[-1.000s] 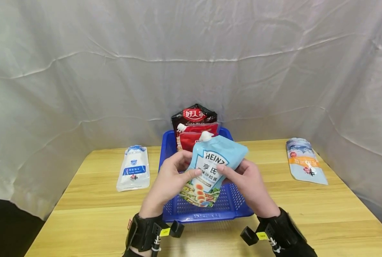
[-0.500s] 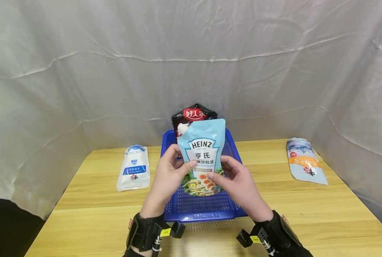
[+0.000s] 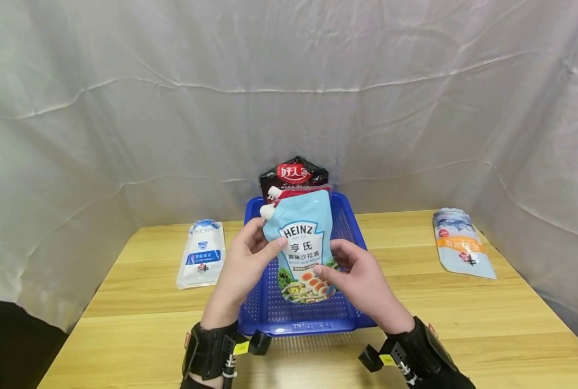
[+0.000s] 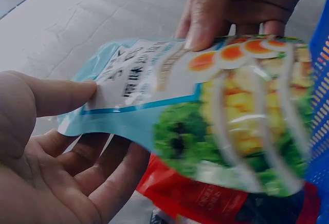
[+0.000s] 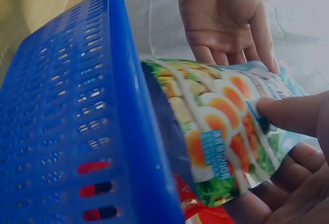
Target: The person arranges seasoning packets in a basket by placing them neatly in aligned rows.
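A light blue Heinz salad dressing pouch (image 3: 302,254) with a white spout cap is held upright over the blue basket (image 3: 313,327). My left hand (image 3: 242,265) pinches its left edge, thumb on the front and fingers behind. My right hand (image 3: 366,281) grips the lower right edge, thumb over the printed egg slices. In the left wrist view, a red pouch (image 4: 205,196) shows behind the dressing pouch (image 4: 231,116). The basket wall (image 5: 72,106) stands close to the pouch's bottom in the right wrist view.
At the basket's back stand a black and red bag (image 3: 294,172) and a red pouch with a white cap (image 3: 274,193). A white and blue salt bag (image 3: 202,255) lies on the table at left, a blue and orange bag (image 3: 464,244) at right. Grey cloth (image 3: 289,81) hangs behind.
The dressing pouch has turned from leaning right to nearly upright, its cap moving left. Over the last half second it has lowered slightly, uncovering the red pouch's cap. Both hands keep hold.
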The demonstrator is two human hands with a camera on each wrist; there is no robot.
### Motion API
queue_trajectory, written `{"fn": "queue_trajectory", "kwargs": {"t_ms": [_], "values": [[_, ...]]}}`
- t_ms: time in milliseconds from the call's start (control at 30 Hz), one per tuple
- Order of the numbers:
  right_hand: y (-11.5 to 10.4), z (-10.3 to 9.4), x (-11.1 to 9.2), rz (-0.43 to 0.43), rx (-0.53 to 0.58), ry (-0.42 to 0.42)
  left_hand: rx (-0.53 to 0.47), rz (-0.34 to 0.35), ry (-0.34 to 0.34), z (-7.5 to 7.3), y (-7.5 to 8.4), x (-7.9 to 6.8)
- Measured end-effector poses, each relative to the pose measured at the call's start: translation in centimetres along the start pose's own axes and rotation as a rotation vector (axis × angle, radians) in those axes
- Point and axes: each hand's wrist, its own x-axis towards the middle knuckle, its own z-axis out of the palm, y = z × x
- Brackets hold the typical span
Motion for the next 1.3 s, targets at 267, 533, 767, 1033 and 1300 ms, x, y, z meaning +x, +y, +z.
{"fn": "queue_trajectory", "kwargs": {"t_ms": [267,533,767,1033,1300], "values": [[0.6,-0.2,0.0,0.065,-0.136,-0.07,0.12,0.003,0.017,-0.6,0.0,-0.1],[0.9,0.1,-0.1,0.077,-0.24,-0.098,0.214,0.019,0.059,0.0,0.3,-0.3],[0.5,-0.5,0.0,0.06,-0.349,-0.103,0.262,0.071,0.091,0.1,-0.7,0.4],[-0.1,-1.9,0.1,0.076,-0.445,-0.107,0.503,0.128,0.107,-0.8,-0.7,2.4],[-0.5,-1.2,-0.6,-0.029,-0.414,-0.463,0.694,0.164,-0.02,-1.4,-0.1,4.8]]}}
